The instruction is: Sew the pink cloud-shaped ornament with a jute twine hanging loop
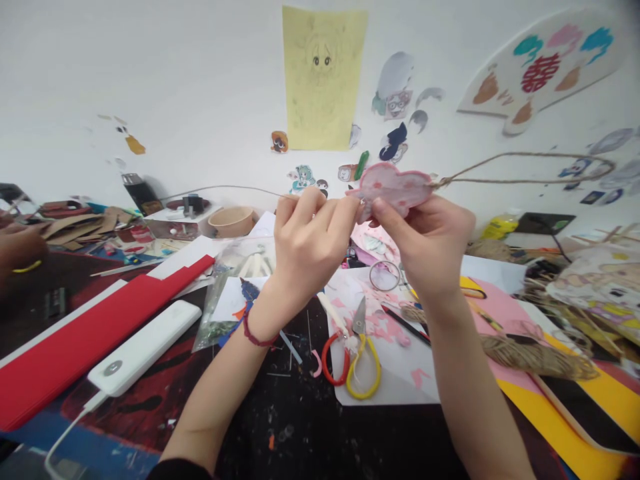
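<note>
Apparently the piece is well advanced: a pink cloud-shaped cutout [395,187] has been cut and marked with darker patches, and a twine loop [520,181] has been fastened at its right end. It is held up above the worktable, against the wall, pinched firmly between the thumb and fingers of the right hand [433,230]. At its left end the left hand [313,230] is placed with fingers curled in; whether anything is gripped by them cannot be made out. What is left seems to be the joining of that end (a judgement only), since no finished knot is shown there.

A thin strand [220,186] is seen running leftward from behind the left hand, but its attachment is hidden, and its material cannot be identified. The cutout's lower edge is covered by fingers. Below, scissors [359,325] are laid on white paper [400,390] among pink scraps [419,377]. Another person's hand [23,252] is blurred and cut off at the left edge.
</note>
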`<state>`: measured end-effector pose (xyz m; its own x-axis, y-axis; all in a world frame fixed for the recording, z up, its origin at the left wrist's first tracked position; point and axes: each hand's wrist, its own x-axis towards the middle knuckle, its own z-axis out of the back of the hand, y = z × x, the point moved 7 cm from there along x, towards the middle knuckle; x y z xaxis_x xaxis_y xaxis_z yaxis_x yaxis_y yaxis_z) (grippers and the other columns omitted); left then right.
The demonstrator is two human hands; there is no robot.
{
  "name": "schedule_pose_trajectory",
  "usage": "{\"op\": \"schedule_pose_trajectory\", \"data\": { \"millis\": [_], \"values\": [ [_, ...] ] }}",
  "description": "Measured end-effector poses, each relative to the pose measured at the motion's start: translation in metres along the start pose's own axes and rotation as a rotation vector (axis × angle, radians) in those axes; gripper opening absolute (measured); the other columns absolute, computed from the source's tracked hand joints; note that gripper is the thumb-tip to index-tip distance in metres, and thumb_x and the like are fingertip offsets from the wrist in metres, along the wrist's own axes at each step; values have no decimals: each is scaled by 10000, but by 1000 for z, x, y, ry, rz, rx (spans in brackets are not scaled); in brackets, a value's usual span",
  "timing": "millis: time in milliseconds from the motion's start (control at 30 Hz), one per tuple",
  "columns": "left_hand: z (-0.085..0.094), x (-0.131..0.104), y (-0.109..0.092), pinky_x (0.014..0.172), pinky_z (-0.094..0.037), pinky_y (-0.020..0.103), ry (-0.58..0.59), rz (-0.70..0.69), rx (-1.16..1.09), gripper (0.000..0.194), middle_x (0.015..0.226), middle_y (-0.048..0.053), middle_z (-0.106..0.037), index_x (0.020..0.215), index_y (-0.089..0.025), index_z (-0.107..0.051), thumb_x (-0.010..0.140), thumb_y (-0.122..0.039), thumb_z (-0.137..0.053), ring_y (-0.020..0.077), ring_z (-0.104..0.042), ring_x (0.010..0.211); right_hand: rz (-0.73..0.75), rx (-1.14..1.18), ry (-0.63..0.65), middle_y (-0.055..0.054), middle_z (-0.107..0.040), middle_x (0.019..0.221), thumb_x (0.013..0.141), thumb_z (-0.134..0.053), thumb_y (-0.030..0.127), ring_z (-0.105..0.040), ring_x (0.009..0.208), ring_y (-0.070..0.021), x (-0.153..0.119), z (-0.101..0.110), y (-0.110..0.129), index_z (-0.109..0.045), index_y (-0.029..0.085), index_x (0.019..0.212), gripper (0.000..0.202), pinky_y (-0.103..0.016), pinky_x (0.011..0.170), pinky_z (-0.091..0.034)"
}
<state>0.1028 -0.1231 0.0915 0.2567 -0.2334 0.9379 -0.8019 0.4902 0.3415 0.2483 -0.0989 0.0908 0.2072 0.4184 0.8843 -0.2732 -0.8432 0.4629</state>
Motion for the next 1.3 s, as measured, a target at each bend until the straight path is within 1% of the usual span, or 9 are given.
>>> {"op": "schedule_pose_trajectory", "data": {
  "millis": [333,467,600,800,867,1000,1100,1200,1300],
  "values": [
    [2,1,1,693,-293,362,-8,32,-22,119,626,-30,-570,872,-221,-567,987,-205,-590,176,-527,648,43,4,0,7,-728,721,839,-781,271,-692,651,-161,-1,-1,3,-725,218,771,103,-330,643,-620],
    [2,-1,3,704,-315,362,-11,58,-46,137,610,-27,-538,866,-224,-573,1001,-250,-571,175,-531,642,40,10,-8,1,-734,756,839,-784,297,-690,663,-166,-2,0,1,-727,222,800,101,-346,653,-624],
    [1,-2,2,705,-328,367,-5,49,-23,108,624,-18,-560,881,-225,-588,988,-242,-581,179,-532,653,58,-25,-8,7,-708,709,840,-784,299,-665,625,-155,-2,0,2,-714,223,776,122,-333,619,-615],
    [-4,-3,5,708,-332,379,58,100,-97,189,605,-18,-538,828,-222,-571,1010,-271,-559,180,-537,648,74,-2,6,0,-712,749,850,-766,235,-687,670,-159,-2,-1,2,-713,227,809,68,-330,658,-621],
    [-4,-3,4,690,-320,372,64,85,-88,202,600,-19,-529,811,-221,-569,1008,-266,-564,180,-538,639,83,9,5,1,-706,749,845,-769,222,-689,685,-164,-3,-1,0,-717,232,815,61,-335,673,-621],
    [0,-2,-3,653,-301,361,8,-20,-5,150,616,-22,-562,836,-216,-583,985,-230,-601,173,-529,626,123,-46,-20,-16,-719,815,871,-740,235,-705,774,-193,-7,-1,0,-739,255,897,32,-365,715,-623],
    [1,-3,-2,643,-325,353,-45,17,-41,88,615,-25,-590,886,-202,-604,972,-190,-615,165,-527,634,208,-123,-21,-33,-749,927,895,-706,196,-715,865,-206,-10,-3,9,-754,277,982,128,-379,771,-613],
    [-3,-7,7,643,-367,335,-75,180,-217,109,627,-20,-607,888,-195,-616,991,-182,-582,147,-529,652,384,-200,-34,-29,-763,953,890,-690,123,-719,888,-200,-15,-5,25,-759,291,1010,218,-369,805,-606],
    [-8,-12,14,626,-395,310,-106,292,-390,178,634,-21,-575,851,-198,-615,1012,-219,-543,137,-520,663,584,-342,-115,-21,-773,931,898,-650,70,-731,841,-174,-24,-6,39,-761,291,1035,282,-313,756,-612]
  ]
}}
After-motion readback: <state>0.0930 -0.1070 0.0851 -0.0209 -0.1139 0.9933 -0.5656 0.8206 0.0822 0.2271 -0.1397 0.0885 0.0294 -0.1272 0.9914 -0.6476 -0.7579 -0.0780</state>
